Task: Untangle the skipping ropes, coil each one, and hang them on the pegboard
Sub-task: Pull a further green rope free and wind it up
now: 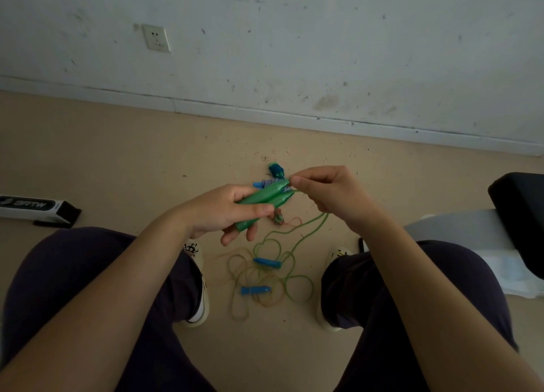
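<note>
Left hand (228, 215) grips both green handles (263, 201) side by side above the floor (117, 162), fingers curled round them; right hand (326, 195) pinches the green rope (306, 235) at their tips, its loops lying below.

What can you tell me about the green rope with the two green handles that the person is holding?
The two green plastic handles, tapered and smooth, lie side by side, gripped together in the left hand. The right hand pinches the thin green cord at their tips. That cord drops to the beige floor in loose loops tangled with other ropes.
</note>
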Tool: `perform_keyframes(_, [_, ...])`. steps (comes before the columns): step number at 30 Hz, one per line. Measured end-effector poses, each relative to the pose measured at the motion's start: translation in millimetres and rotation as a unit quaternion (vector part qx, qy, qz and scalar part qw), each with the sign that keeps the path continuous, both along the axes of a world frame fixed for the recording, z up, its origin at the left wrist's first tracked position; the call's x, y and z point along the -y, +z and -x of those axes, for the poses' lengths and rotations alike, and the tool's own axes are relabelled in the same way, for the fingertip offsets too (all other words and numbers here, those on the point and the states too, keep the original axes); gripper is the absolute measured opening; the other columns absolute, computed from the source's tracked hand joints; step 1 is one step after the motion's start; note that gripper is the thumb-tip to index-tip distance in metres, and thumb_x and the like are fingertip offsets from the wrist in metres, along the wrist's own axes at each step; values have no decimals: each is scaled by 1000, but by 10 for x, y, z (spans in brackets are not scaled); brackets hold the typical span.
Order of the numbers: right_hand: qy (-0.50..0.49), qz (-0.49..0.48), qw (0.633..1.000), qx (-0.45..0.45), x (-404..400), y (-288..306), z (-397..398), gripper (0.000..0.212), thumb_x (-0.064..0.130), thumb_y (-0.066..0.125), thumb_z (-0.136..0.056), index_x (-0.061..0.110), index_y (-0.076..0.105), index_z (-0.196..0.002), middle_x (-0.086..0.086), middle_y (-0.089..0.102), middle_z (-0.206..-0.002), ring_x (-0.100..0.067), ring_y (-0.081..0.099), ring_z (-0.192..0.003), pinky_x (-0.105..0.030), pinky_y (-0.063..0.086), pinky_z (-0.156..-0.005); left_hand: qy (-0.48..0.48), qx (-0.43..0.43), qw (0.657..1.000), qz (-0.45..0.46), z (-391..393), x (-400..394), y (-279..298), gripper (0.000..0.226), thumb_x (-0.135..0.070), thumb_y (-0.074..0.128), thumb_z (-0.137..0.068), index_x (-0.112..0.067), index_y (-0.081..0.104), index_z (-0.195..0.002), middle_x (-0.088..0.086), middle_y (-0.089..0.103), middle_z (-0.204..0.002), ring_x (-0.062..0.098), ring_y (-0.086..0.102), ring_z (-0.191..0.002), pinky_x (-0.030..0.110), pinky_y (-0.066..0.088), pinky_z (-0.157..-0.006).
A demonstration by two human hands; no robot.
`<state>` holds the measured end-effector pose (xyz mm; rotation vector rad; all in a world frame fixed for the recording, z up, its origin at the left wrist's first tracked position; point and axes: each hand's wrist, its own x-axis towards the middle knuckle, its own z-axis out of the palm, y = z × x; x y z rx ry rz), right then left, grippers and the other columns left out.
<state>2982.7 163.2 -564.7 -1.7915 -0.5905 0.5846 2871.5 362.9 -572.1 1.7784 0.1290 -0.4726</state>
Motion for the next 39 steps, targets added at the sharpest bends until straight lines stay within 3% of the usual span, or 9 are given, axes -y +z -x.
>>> perform_keyframes(9, [-8,24,999,29,17,72,34,15,9,65,-93,2,76,-100,15,61,-52,4,49,-42,-8,36,-44,-2,-22,1000,4,-13,-41,-50,28,-31,59,-97,-7,66,-109,5,68,-77,17,50,-51,27,44,-53])
perform_keyframes(16, [-14,26,999,21,-5,15,17,19,21,61,-96,8,75,-100,11,50,-52,-4,40,-46,-18,34,-47,31,10,999,-24,-22,-35,-62,31,-39,58,-95,-9,65,-98,-1,62,-66,11,40,-46,23,36,-49])
perform_keyframes(19, [-43,18,999,19,-15,-25,-31,18,25,60,-97,7,63,-100,2,52,-55,-14,45,-49,-28,41,-53,162,73,984,33,-64,-24,-71,27,-34,54,-99,-9,63,-94,-3,59,-60,10,35,-44,20,29,-44])
perform_keyframes(22, [-80,24,996,16,-11,-86,-79,14,20,63,-95,12,51,-97,0,57,-62,-14,50,-51,-32,46,-56,354,134,922,81,-118,-100,-125,26,-34,54,-101,-11,62,-92,-4,58,-62,7,35,-42,19,28,-42])
perform_keyframes(25, [-72,70,994,53,-10,-119,-85,9,14,65,-92,13,56,-95,-1,62,-69,-11,52,-52,-30,47,-55,442,153,883,37,-141,-204,-171,26,-37,57,-100,-14,62,-88,-3,59,-64,7,36,-40,21,29,-40])
perform_keyframes(28, [-15,89,994,55,-29,-113,-37,5,13,69,-90,14,64,-89,-4,69,-73,-10,52,-53,-26,46,-53,347,110,926,-96,-135,-153,-193,19,-35,65,-95,-19,63,-85,-7,60,-58,6,41,-39,24,34,-46])
perform_keyframes(32, [57,81,993,62,-58,-91,36,6,8,73,-86,14,71,-84,2,66,-70,0,54,-52,-17,45,-55,85,40,975,-199,-96,27,-150,16,-34,76,-86,-25,64,-91,-9,65,-66,-6,51,-45,17,39,-49])
perform_keyframes(35, [64,64,994,66,-84,-62,58,7,7,74,-84,13,71,-84,-1,67,-75,1,58,-60,-15,47,-59,-27,7,987,-160,-72,118,-68,21,-27,81,-82,-33,61,-87,-16,64,-59,-9,52,-48,7,38,-48])
perform_keyframes(39, [51,40,995,78,-118,-71,74,6,8,77,-82,11,72,-83,-4,69,-78,-6,62,-68,-25,54,-65,-56,-6,990,-131,-64,187,-43,15,-34,77,-85,-34,62,-83,-14,60,-54,-4,50,-47,10,38,-49])
